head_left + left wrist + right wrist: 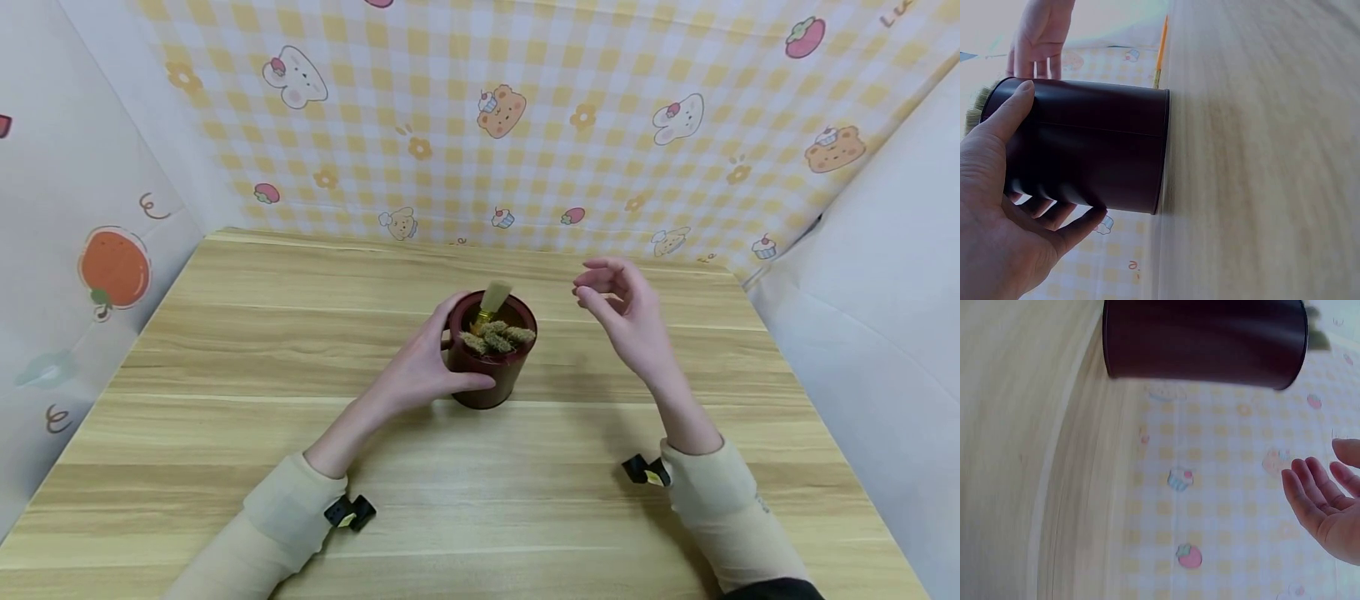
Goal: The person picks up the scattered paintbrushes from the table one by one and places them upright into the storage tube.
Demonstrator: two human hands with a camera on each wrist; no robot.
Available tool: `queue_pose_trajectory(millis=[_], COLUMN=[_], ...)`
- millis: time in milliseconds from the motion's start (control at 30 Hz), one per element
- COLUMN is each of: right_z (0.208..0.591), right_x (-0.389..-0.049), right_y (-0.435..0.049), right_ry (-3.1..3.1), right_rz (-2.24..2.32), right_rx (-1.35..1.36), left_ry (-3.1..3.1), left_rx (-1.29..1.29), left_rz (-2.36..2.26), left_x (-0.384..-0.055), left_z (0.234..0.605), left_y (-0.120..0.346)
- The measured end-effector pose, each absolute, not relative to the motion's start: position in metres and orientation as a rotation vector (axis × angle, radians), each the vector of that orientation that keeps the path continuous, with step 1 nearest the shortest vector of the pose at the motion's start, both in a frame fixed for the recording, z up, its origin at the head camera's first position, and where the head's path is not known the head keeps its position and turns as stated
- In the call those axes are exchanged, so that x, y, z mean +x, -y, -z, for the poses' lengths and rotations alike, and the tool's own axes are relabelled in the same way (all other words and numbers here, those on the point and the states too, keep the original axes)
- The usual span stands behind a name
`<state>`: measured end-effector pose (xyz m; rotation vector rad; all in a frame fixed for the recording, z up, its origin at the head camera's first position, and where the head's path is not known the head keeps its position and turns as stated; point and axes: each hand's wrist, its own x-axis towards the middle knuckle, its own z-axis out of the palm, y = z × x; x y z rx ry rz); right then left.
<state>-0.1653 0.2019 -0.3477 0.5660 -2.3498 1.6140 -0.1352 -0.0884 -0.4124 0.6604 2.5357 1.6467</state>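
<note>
A dark maroon cylindrical pot (482, 385) stands upright on the wooden table. My left hand (420, 367) grips it from the left, with the thumb across the front and the other fingers round the far side. Inside the pot, a paintbrush (496, 296) with pale flat bristles and a gold ferrule leans up at the rim. Several bushy brown-green bristle tufts (497, 340) crowd the near part of the opening. To the right of the pot, my right hand (626, 312) is raised over the table, fingers loosely bent and holding nothing.
The wooden table (225, 375) runs back to a yellow checked cloth wall (450, 175). White sheets (862, 275) flank both sides. In the left wrist view, a thin orange stick (1162, 47) with a brownish end shows low beyond the pot.
</note>
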Motion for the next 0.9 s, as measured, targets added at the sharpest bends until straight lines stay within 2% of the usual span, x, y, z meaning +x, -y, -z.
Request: queue_pose_trajectory(millis=[567,900], right_z=[0.346,0.361], right_x=[-0.188,-0.205], right_y=[-0.250,-0.277], right_ry=[2.696,2.875], right_rz=[-1.216,-1.131], right_rx=[0.324,0.275], left_ry=[-2.547,-2.547], left_rx=[0.665,0.669], left_rz=[-1.639,-1.637], left_x=[-0.134,-0.135], left_z=[0.411,0.412], left_y=[0.089,0.089])
